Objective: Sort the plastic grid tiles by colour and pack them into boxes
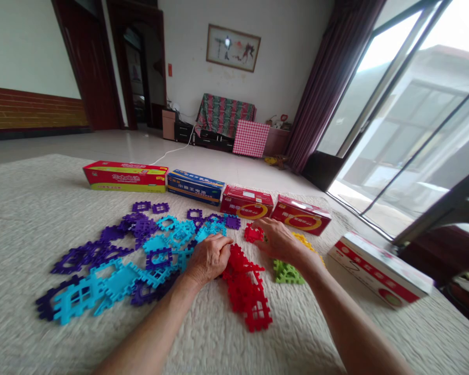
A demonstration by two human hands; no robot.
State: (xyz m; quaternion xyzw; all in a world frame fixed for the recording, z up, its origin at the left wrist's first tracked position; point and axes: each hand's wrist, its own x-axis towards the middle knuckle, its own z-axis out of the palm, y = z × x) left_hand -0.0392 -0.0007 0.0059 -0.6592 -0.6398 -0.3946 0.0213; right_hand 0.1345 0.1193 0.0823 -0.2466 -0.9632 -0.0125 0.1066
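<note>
Interlocking plastic tiles lie spread on a cream rug (31, 208). My left hand (209, 256) is curled, fingers closed on the top edge of a row of joined red tiles (248, 291). My right hand (277, 238) rests knuckles-up just right of it, fingers bent onto a single red tile (253, 232). A green tile (287, 273) lies under my right wrist, and yellow tiles (305, 241) peek out behind that hand. Cyan tiles (121, 281) and purple tiles (136, 226) are scattered to the left.
Several boxes stand in a line at the rug's far edge: a red-yellow one (125, 176), a blue one (195, 186), two red ones (246, 202). A white-red box (379, 268) lies at the right. Glass sliding doors (414, 114) fill the right side.
</note>
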